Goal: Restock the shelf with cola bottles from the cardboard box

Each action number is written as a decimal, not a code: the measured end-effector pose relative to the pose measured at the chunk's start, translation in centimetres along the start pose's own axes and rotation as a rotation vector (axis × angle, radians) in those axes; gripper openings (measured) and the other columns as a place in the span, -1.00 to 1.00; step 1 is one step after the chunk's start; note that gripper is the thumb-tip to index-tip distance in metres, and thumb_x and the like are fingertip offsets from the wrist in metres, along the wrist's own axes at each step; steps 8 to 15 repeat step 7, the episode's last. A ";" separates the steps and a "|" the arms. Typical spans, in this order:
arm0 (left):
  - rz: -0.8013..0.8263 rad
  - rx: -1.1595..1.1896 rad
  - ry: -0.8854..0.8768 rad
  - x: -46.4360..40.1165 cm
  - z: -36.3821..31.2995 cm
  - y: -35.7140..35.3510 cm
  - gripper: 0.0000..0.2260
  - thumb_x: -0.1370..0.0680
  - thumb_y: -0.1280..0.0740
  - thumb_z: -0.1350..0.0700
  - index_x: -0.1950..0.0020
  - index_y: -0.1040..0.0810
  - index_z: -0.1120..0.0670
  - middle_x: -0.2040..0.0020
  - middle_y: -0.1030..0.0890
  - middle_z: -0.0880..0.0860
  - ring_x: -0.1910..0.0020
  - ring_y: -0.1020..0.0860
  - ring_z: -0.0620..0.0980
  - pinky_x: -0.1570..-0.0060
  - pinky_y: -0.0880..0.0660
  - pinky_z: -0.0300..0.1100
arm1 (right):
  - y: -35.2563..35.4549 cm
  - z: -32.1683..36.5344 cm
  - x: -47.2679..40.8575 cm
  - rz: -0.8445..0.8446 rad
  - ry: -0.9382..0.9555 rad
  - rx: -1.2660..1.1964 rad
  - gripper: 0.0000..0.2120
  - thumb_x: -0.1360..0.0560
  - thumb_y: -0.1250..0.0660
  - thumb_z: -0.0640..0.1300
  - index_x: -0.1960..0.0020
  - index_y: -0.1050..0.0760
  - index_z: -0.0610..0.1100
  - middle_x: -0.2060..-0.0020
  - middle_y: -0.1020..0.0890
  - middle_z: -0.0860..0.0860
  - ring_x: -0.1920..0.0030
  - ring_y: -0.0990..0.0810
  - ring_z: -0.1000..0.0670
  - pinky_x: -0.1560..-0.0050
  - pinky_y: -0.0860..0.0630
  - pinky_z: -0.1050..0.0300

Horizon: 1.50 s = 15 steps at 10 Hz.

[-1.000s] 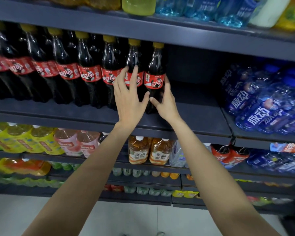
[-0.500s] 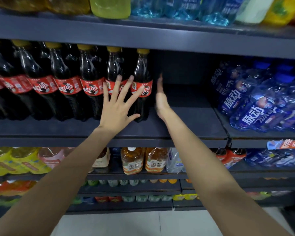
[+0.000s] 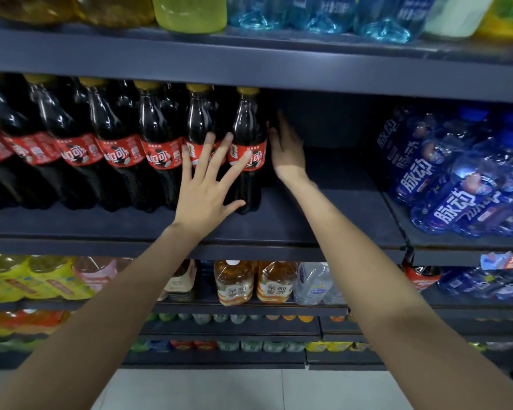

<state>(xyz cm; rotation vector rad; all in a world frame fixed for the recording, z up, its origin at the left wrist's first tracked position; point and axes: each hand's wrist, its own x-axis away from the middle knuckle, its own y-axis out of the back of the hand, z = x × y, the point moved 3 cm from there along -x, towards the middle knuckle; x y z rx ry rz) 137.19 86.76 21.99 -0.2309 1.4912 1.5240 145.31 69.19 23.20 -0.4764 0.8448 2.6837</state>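
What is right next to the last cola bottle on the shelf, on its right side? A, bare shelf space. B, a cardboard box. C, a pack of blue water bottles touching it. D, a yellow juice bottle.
A: beyond the rightmost cola bottle the shelf lies bare, with only the right hand flat beside it.

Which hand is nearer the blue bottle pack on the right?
Right. The right hand lies beside the end cola bottle, across a bare shelf gap from the blue bottle pack; the left hand is farther left.

Head view, close, facing shelf
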 end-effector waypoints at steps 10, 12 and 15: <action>-0.163 0.582 0.201 1.5 1.7 4.0 -0.52 -0.54 -0.28 0.17 -0.45 -0.31 0.09 -0.42 -0.37 0.09 -0.43 -0.26 0.04 -0.43 -0.19 -0.06 | 2.6 3.8 9.0 -0.068 -0.059 0.042 -0.45 -0.53 -0.27 -0.26 -0.48 -0.21 -0.09 -0.36 -0.42 -0.12 -0.36 -0.39 -0.06 -0.33 -0.29 0.18; -0.163 0.582 0.201 1.5 1.7 4.0 -0.52 -0.54 -0.28 0.17 -0.45 -0.31 0.09 -0.42 -0.37 0.09 -0.43 -0.26 0.04 -0.43 -0.19 -0.06 | 2.6 3.8 9.0 -0.068 -0.059 0.042 -0.45 -0.53 -0.27 -0.26 -0.48 -0.21 -0.09 -0.36 -0.42 -0.12 -0.36 -0.39 -0.06 -0.33 -0.29 0.18; -0.163 0.582 0.201 1.5 1.7 4.0 -0.52 -0.54 -0.28 0.17 -0.45 -0.31 0.09 -0.42 -0.37 0.09 -0.43 -0.26 0.04 -0.43 -0.19 -0.06 | 2.6 3.8 9.0 -0.068 -0.059 0.042 -0.45 -0.53 -0.27 -0.26 -0.48 -0.21 -0.09 -0.36 -0.42 -0.12 -0.36 -0.39 -0.06 -0.33 -0.29 0.18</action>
